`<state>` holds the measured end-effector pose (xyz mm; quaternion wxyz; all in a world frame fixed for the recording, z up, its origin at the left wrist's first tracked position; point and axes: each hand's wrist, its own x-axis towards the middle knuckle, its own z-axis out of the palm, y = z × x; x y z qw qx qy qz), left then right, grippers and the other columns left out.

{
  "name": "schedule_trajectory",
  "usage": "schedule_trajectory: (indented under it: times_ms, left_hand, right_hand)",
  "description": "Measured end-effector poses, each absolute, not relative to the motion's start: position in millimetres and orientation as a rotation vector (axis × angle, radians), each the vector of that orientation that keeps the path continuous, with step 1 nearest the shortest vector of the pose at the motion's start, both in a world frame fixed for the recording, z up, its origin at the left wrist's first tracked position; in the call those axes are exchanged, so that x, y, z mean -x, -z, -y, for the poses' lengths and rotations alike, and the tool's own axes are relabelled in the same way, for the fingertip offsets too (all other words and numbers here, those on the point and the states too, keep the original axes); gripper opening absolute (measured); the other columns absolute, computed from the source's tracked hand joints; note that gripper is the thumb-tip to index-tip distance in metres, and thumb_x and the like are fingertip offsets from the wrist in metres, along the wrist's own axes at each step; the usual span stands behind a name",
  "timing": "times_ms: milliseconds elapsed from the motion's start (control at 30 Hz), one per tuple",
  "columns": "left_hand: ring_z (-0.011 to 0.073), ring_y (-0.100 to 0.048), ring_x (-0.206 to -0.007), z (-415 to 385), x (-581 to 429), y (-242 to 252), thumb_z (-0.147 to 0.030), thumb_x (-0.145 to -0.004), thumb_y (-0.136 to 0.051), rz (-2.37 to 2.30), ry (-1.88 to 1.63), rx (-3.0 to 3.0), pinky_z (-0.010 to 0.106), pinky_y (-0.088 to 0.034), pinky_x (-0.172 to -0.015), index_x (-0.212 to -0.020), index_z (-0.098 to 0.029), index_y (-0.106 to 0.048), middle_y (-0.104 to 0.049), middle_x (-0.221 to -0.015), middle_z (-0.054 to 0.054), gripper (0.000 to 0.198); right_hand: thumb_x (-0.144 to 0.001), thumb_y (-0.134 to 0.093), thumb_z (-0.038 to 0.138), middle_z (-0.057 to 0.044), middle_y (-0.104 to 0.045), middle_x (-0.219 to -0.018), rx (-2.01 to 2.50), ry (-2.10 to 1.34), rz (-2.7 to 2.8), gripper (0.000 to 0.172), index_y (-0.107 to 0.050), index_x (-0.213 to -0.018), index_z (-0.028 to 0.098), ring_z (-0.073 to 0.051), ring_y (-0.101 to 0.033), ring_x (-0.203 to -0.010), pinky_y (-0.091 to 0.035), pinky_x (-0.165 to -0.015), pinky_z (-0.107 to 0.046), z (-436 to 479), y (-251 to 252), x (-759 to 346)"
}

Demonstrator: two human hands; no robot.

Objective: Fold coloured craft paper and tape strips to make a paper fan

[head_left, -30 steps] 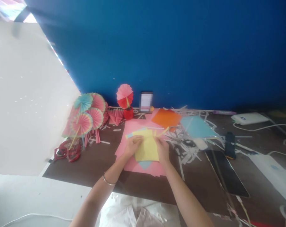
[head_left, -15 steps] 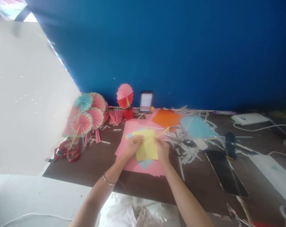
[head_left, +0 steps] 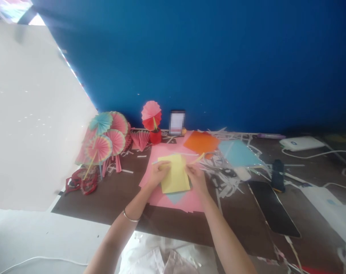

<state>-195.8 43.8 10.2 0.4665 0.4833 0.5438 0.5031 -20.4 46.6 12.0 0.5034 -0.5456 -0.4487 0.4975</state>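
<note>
Left hand (head_left: 159, 174) and right hand (head_left: 197, 178) pinched opposite edges of a yellow sheet (head_left: 175, 178) over pink paper (head_left: 161, 201) on the counter (head_left: 101, 201).
From afar, through my head camera, I saw light-blue paper (head_left: 175, 197) jutting from beneath it, orange paper (head_left: 201, 141) lying beyond.

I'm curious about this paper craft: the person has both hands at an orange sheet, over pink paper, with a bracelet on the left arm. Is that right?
Not quite: the sheet is yellow. In the head view, the left hand and right hand are at a yellow sheet, over pink paper, with the bracelet on the left arm.
</note>
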Motion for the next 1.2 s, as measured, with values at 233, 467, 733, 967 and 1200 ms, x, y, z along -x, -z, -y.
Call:
schedule_trajectory:
  times_ms: [233,467,733,967,1200]
  left_hand:
    - [0.0199,-0.061,-0.091,-45.7,199.0,-5.5,-0.028,-0.070,-0.066,-1.349,-1.211,-1.158,0.031,-0.048,-0.080,-0.092,-0.018,-0.069,-0.066,-0.104,0.009,0.024]
    - [0.0189,-0.063,-0.085,-47.2,199.2,2.2,-0.033,-0.070,-0.067,-1.274,-1.209,-1.037,0.030,-0.049,-0.075,-0.098,-0.016,-0.068,-0.066,-0.102,0.011,0.032]
    - [0.0155,-0.063,-0.072,-50.0,199.7,0.6,-0.035,-0.066,-0.071,-1.250,-1.172,-0.926,0.026,-0.049,-0.065,-0.095,-0.014,-0.068,-0.067,-0.099,0.011,0.036]
    - [0.0158,-0.063,-0.076,-49.7,200.8,0.7,-0.035,-0.065,-0.072,-1.260,-1.191,-0.949,0.026,-0.050,-0.066,-0.095,-0.015,-0.068,-0.066,-0.102,0.010,0.036]
    - [0.0146,-0.063,-0.068,-52.5,202.3,7.7,-0.036,-0.065,-0.072,-1.233,-1.159,-0.899,0.026,-0.049,-0.063,-0.100,-0.015,-0.067,-0.069,-0.092,0.009,0.041]
  right_hand:
    - [-0.064,-0.067,0.046,-0.007,-0.069,-0.082,1.292,-1.144,1.154,0.032,-0.065,-0.077,0.016,-0.022,-0.062,-0.079,-0.046,-0.073,-0.034,-46.8,-12.2,21.4]
    - [-0.068,-0.063,0.045,-0.006,-0.068,-0.080,1.280,-1.080,1.140,0.030,-0.064,-0.078,0.016,-0.020,-0.061,-0.076,-0.046,-0.069,-0.031,-46.7,-6.7,25.2]
    - [-0.067,-0.065,0.046,-0.007,-0.069,-0.085,1.244,-1.101,1.115,0.032,-0.065,-0.081,0.017,-0.021,-0.062,-0.081,-0.047,-0.074,-0.034,-44.1,-9.8,27.4]
    - [-0.064,-0.068,0.045,-0.009,-0.069,-0.089,1.265,-1.202,1.106,0.034,-0.067,-0.082,0.017,-0.023,-0.063,-0.083,-0.048,-0.075,-0.035,-44.3,-11.4,25.9]
    - [-0.065,-0.068,0.045,-0.008,-0.069,-0.092,1.255,-1.178,1.049,0.033,-0.066,-0.082,0.017,-0.023,-0.062,-0.085,-0.047,-0.077,-0.035,-44.6,-10.8,28.3]
